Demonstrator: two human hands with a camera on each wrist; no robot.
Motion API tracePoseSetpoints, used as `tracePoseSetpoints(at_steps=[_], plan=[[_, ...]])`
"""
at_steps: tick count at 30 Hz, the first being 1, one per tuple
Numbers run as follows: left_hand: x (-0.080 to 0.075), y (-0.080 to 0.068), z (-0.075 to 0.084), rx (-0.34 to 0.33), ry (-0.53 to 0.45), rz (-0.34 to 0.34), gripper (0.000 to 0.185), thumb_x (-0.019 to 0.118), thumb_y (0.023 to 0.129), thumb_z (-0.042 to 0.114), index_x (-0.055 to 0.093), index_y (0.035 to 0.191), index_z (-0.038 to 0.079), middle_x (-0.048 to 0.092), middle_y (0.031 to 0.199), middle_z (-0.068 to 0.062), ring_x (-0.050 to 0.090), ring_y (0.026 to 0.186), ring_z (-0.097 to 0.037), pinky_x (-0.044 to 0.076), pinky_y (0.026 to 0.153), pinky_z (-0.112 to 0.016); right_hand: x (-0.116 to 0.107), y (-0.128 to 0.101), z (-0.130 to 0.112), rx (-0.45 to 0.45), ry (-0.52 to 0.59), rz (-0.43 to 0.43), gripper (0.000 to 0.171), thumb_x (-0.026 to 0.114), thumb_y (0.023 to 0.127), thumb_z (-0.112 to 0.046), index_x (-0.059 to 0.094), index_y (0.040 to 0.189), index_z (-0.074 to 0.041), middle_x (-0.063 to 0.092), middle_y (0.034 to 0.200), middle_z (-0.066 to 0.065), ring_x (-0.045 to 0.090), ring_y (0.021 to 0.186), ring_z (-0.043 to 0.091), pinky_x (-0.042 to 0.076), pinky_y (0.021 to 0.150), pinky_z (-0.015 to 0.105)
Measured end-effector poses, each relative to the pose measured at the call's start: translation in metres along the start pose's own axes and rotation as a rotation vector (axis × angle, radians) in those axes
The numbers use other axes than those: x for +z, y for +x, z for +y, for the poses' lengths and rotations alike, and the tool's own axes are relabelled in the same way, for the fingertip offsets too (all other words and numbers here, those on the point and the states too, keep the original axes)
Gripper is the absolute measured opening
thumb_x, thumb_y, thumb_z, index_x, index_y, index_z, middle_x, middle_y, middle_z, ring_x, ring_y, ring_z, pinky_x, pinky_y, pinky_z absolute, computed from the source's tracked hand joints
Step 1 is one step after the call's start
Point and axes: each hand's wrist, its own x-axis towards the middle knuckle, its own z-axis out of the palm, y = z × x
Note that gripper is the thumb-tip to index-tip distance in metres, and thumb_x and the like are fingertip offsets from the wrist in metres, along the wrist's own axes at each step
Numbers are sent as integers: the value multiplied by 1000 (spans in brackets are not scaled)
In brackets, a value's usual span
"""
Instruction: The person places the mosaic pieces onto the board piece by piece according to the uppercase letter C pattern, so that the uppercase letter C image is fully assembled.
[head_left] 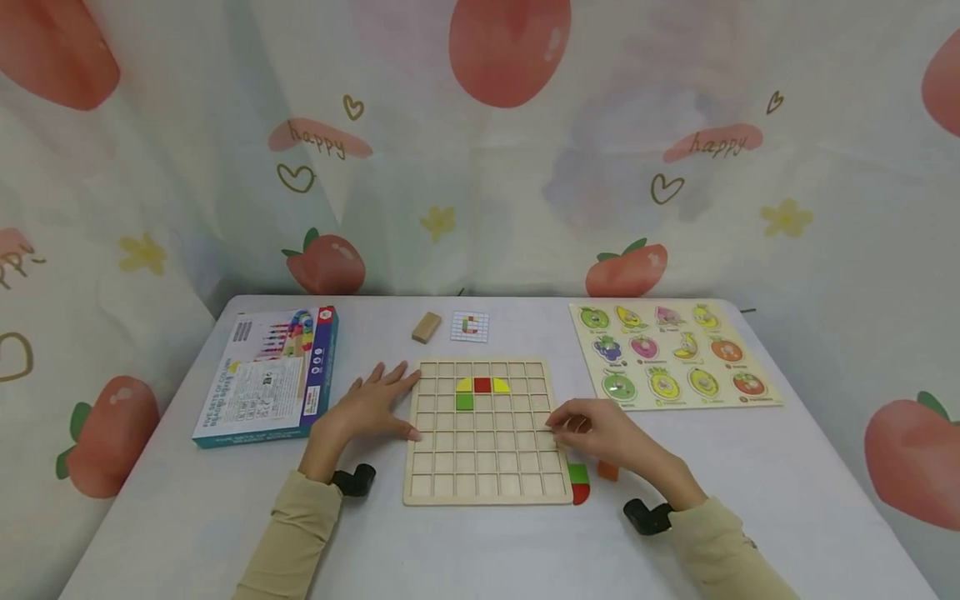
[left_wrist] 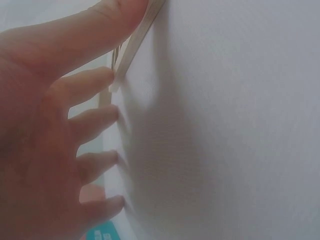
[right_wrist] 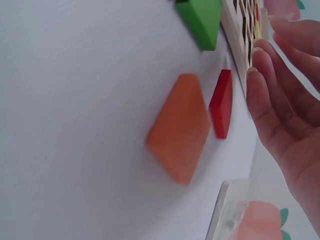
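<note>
A wooden grid board lies in the middle of the table. In its upper rows sit a red square, two yellow rounded pieces and a green square. My left hand is spread at the board's left side, thumb and index fingertip touching its edge. The right hand is at the right edge, fingers loosely bent; no piece shows between them. Below it lie a green piece, a red rounded piece and an orange piece. Another red piece appears in the right wrist view.
A pattern card and a small wooden block lie behind the board. To the left is a boxed toy set; a fruit puzzle board occupies the back right. A printed curtain hangs behind the table.
</note>
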Motion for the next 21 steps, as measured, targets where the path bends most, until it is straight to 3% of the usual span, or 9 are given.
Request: tracePoseSetpoints(at_steps=[12, 21], plan=[[-4, 2, 2, 2, 10, -8, 100, 86, 82, 41, 31, 163, 17, 17, 172, -13, 2, 158, -46, 4, 125, -68, -5, -27, 13, 14, -4, -16, 13, 79, 88, -11, 76, 100, -11, 69, 86, -8, 57, 74, 3, 54, 67, 20], [-2, 1, 2, 2, 3, -13, 100, 86, 82, 41, 31, 163, 17, 17, 172, -14, 2, 158, -47, 4, 125, -69, 1, -37, 16, -21, 10, -54, 21, 86, 81, -16, 76, 98, -12, 68, 88, -7, 56, 75, 4, 49, 67, 20]])
